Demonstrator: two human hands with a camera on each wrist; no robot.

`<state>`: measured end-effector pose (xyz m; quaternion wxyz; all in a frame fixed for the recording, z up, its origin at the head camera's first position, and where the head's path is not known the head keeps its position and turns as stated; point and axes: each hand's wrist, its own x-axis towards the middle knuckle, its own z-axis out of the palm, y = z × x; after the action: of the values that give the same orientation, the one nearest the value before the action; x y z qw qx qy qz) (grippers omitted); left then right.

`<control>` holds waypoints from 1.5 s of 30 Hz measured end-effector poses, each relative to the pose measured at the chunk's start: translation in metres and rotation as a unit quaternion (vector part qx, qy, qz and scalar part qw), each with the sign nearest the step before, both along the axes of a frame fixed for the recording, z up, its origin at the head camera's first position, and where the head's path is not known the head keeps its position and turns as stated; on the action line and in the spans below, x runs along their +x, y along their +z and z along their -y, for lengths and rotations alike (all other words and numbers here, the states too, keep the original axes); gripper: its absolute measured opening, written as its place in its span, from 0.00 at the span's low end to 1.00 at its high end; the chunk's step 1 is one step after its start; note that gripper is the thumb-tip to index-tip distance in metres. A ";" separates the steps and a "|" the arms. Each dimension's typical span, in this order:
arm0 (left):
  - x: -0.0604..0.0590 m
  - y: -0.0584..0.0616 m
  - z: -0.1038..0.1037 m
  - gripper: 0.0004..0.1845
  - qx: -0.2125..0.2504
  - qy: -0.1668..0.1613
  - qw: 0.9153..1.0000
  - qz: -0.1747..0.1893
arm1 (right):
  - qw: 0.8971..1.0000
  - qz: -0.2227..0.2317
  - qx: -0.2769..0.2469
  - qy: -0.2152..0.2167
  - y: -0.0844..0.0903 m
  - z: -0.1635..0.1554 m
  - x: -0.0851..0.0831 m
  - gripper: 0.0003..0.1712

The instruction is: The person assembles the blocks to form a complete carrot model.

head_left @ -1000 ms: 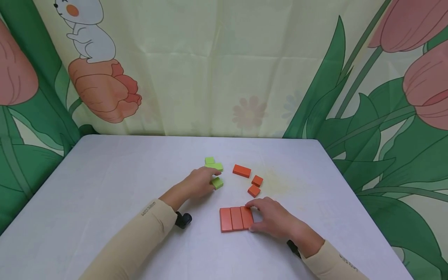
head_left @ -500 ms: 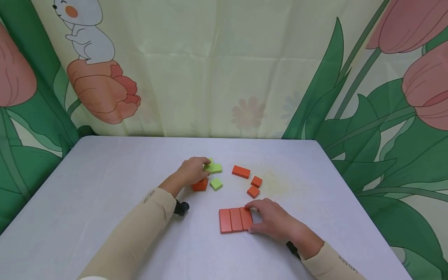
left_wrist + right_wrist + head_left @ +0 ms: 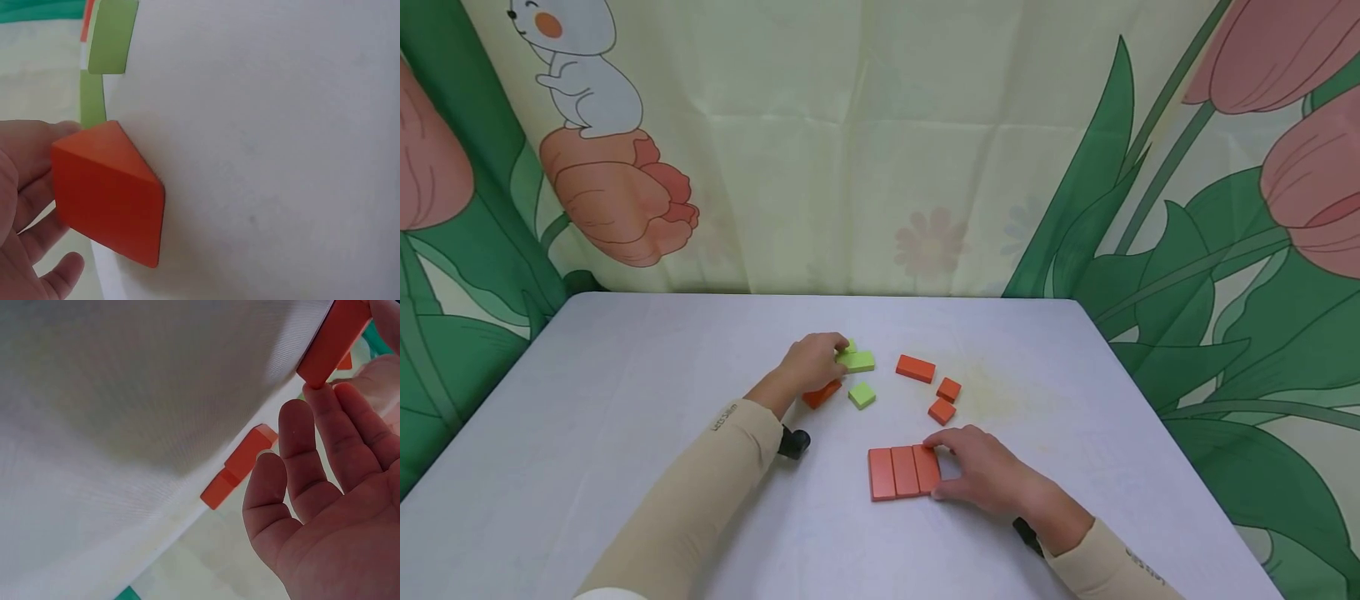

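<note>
An orange block (image 3: 822,393) is held against the counter (image 3: 625,433) under the left hand (image 3: 808,364), fingers curled round it, beside 2 green blocks (image 3: 859,362). A row of 3 orange slabs (image 3: 903,472) is steadied at its right edge by the right hand (image 3: 985,475), fingers pressing, apparently to keep it aligned.

The person wears a soft top with long sleeves (image 3: 700,492) the colour of sand, and both arms are covered down to the wrists. Each sleeve has a few small dark letters printed near the cuff (image 3: 724,417). A little black camera (image 3: 793,442) sits under the left wrist, and a black strap (image 3: 1028,534) peeks out under the right wrist.
</note>
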<state>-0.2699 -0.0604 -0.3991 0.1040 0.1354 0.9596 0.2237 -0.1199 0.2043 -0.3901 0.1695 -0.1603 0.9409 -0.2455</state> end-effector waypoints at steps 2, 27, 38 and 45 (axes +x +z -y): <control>0.000 -0.001 0.000 0.22 0.003 0.001 1.000 -0.003 | 1.000 0.001 -0.001 -0.001 0.000 0.000 0.000 0.33; 0.015 -0.001 -0.001 0.18 0.023 -0.017 0.999 -0.038 | 1.000 0.004 0.008 -0.011 -0.001 0.001 0.000 0.33; 0.051 0.007 -0.023 0.17 0.030 -0.097 0.994 -0.046 | 1.000 0.005 0.018 -0.013 0.002 0.003 0.000 0.33; 0.066 0.000 -0.030 0.17 0.010 -0.136 0.989 -0.063 | 1.000 0.002 0.017 -0.009 0.000 0.002 0.000 0.33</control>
<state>-0.2034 -0.0300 -0.3992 0.0718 0.2793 0.9346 0.2083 -0.1204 0.2019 -0.3897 0.1718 -0.1480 0.9461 -0.2313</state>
